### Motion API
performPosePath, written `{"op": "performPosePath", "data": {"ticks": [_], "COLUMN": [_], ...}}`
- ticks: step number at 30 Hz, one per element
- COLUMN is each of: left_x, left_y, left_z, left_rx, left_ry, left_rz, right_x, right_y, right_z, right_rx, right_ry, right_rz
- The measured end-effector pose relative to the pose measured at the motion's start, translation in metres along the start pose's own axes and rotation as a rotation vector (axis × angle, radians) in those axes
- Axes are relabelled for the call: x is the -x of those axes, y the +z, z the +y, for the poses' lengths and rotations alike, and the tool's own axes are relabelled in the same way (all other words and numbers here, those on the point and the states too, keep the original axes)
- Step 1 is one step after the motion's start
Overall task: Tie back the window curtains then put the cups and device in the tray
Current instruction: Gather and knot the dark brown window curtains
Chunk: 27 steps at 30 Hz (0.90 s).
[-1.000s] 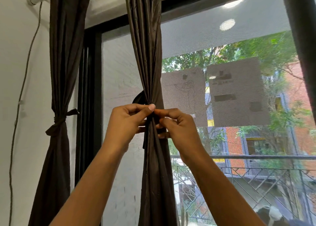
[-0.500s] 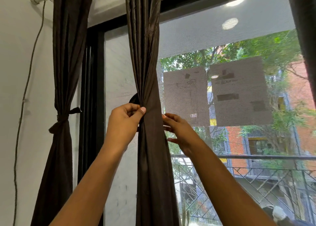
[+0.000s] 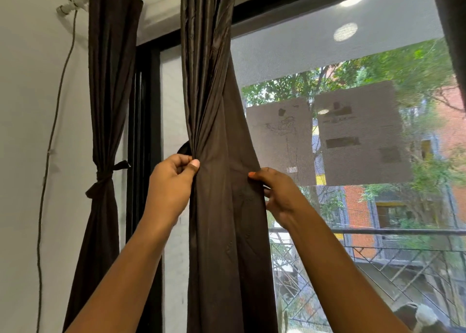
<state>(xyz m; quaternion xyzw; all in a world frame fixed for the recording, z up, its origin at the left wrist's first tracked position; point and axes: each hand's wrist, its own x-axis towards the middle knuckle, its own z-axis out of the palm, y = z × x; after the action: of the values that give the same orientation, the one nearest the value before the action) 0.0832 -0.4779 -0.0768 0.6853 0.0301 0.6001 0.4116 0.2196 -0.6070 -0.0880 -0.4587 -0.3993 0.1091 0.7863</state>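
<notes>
A dark brown middle curtain [image 3: 222, 131] hangs in front of the window. My left hand [image 3: 174, 181] pinches its gathered left folds between thumb and fingers at mid height. On the curtain's right edge, my right hand [image 3: 274, 196] grips the cloth and holds it out to the right, so the panel is spread wide there. A dark loop of tie-back [image 3: 184, 147] peeks out behind the left hand. Further left, a second brown curtain [image 3: 108, 80] is bound with a knotted tie [image 3: 103, 179]. No cups, device or tray are in view.
A black window frame [image 3: 143, 156] stands between the two curtains. The mesh-screened window [image 3: 353, 156] fills the right side, with a balcony railing outside. A cord [image 3: 50, 156] runs down the white wall on the left. Another dark curtain edge [image 3: 454, 30] hangs top right.
The hands, together at the curtain's middle one second ago, have parted. The right hand moved right, pulling the cloth open; the bunched curtain has spread wider.
</notes>
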Motion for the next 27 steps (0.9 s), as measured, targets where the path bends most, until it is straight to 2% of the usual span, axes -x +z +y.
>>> {"op": "performPosePath", "data": {"ticks": [5,8,12,16,18,23,27], "left_x": [0.006,0.010,0.016,0.018,0.017,0.014,0.011], "left_y": [0.004,0.008,0.010,0.011,0.011,0.011,0.010], "left_z": [0.004,0.008,0.013,0.020,0.024,0.029,0.028], "left_rx": [-0.106,-0.128,-0.100,-0.044,-0.026,-0.025,-0.073], "left_ry": [0.086,0.125,0.155,0.151,0.158,0.190,0.199], "left_rz": [0.037,0.060,0.087,0.064,0.049,0.061,0.061], "right_x": [0.012,0.016,0.026,0.035,0.038,0.041,0.043], "right_y": [0.008,0.016,0.025,0.037,0.045,0.054,0.047], "right_z": [-0.018,-0.038,-0.046,-0.038,-0.036,-0.026,-0.021], "right_rx": [-0.095,-0.035,0.158,0.694,0.812,0.911,0.676], "right_ry": [-0.091,-0.126,-0.275,-0.703,-0.819,-1.014,-0.987], "right_rz": [-0.046,-0.048,0.052,0.227,0.231,0.271,0.232]}}
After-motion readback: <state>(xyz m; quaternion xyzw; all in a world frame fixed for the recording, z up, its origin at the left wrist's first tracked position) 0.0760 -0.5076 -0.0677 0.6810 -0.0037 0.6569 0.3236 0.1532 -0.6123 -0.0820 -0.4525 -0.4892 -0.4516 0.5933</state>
